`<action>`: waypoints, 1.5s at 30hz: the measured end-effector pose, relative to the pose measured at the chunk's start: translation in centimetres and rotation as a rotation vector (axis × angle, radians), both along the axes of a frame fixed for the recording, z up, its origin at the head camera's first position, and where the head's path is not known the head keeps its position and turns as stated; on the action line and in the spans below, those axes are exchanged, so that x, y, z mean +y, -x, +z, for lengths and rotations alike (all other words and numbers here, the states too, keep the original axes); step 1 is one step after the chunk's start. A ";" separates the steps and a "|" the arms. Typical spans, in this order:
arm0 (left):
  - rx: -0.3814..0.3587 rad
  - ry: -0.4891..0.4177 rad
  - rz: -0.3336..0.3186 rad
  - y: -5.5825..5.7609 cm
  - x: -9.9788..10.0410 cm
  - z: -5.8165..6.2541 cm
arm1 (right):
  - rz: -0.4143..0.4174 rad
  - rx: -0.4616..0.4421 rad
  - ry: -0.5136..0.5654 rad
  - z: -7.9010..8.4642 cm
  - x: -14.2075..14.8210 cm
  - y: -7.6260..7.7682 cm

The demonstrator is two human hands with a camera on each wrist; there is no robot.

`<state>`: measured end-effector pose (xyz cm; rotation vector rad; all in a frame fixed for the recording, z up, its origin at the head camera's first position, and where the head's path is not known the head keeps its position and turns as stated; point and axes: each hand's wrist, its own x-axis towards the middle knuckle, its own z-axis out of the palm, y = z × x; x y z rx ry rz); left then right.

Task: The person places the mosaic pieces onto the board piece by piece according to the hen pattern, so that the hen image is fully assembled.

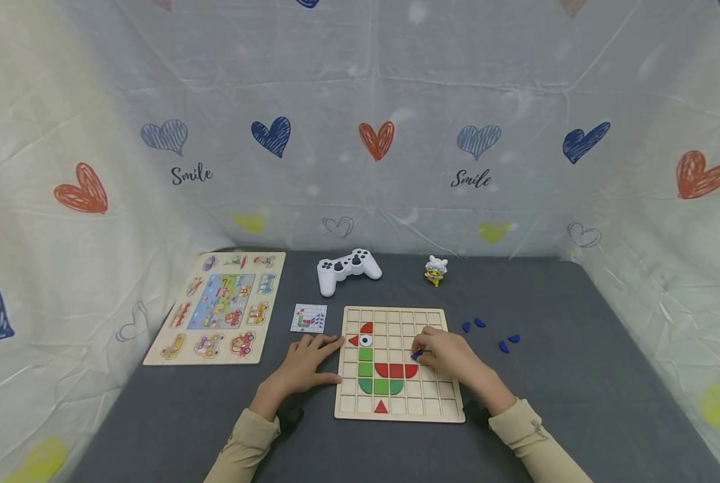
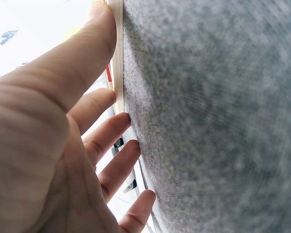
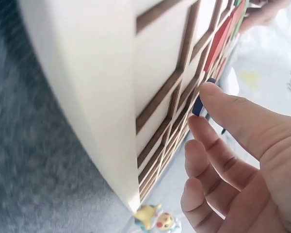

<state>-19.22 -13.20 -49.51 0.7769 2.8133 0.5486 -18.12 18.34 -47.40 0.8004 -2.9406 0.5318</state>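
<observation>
A wooden grid board (image 1: 423,406) lies on the dark table, holding green squares (image 1: 365,369), rounded green pieces (image 1: 397,386), a row of red pieces (image 1: 396,370), a white-and-black eye piece (image 1: 365,341) and a red triangle (image 1: 381,406) near its bottom. My right hand (image 1: 452,354) is over the board's right half, pinching a small blue piece (image 3: 198,106) between thumb and index finger. The other right fingers curl loosely beneath. With fingers spread, my left hand (image 1: 300,369) touches the board's left edge with its thumb; in the left wrist view its fingers (image 2: 117,160) hold nothing.
Several loose blue half-round pieces (image 1: 504,347) lie right of the board. Behind it are a pattern card (image 1: 308,318), a white game controller (image 1: 349,270) and a small yellow-and-white figurine (image 1: 436,270). A vehicle picture puzzle (image 1: 175,335) lies at the left.
</observation>
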 end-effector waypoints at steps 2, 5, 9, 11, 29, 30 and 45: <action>0.000 0.004 -0.001 0.1 0.0 0.0 | 0.004 -0.006 0.005 0.0 -0.1 0.0; -0.001 0.008 -0.001 0.1 0.0 -0.1 | 0.013 -0.003 0.013 0.0 -0.2 -0.1; -0.005 0.010 0.002 0.2 0.0 0.0 | 0.029 -0.005 0.016 0.1 -0.3 -0.1; -0.005 0.011 0.001 0.2 0.0 0.0 | 0.037 -0.013 0.018 0.2 -0.3 -0.1; 0.006 0.006 -0.001 0.1 0.0 -0.2 | 0.068 -0.009 0.003 0.1 0.3 -0.2; 0.007 0.006 -0.002 0.1 0.0 -0.2 | 0.063 -0.010 0.010 0.1 0.4 -0.2; 0.018 -0.015 -0.012 0.2 -0.3 -0.5 | -0.070 -0.017 0.014 0.3 4.3 -0.5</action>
